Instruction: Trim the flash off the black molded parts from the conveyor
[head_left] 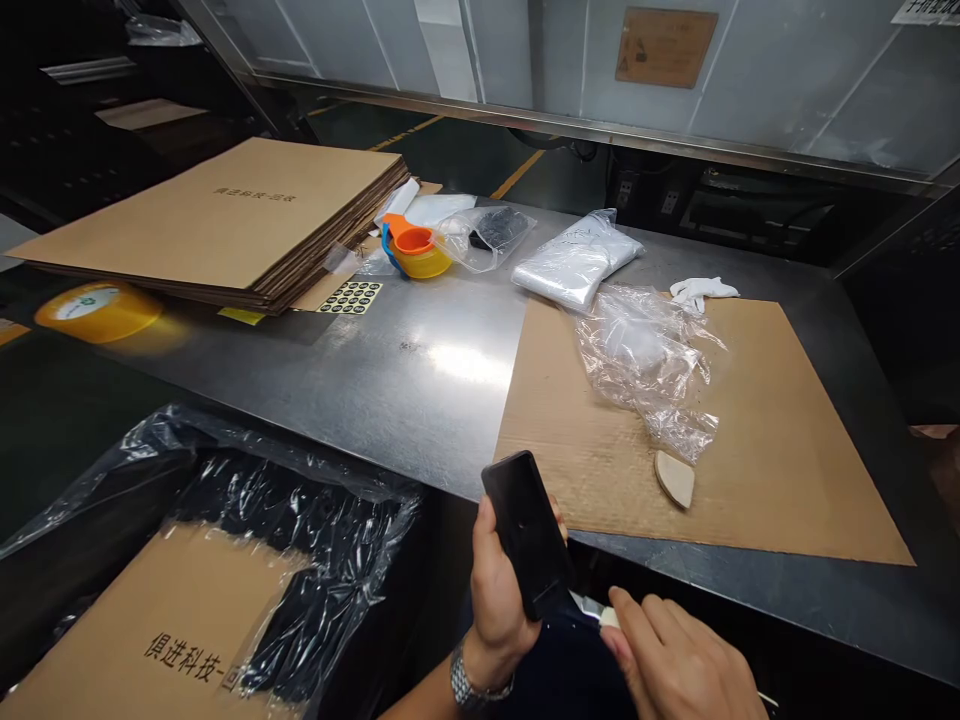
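Note:
A black rectangular part (525, 530) lies in my left hand (496, 590), its fingers wrapped round the sides. My right hand (675, 650) is closed on the pale handle of a small blade (589, 605), whose metal end is at the lower right edge of the black part. Both hands are in front of the table's near edge. Past them, a beige curved pad (674, 480) rests on a flat cardboard sheet (780, 430), beside crumpled clear plastic (637, 350).
Stacked cardboard (225, 210), a yellow tape roll (101, 310) and an orange tape dispenser (414, 245) are on the metal table (375, 380). Behind the sheet are a wrapped white package (576, 260) and a white glove (703, 292). A plastic-lined bin (360, 530) stands at lower left.

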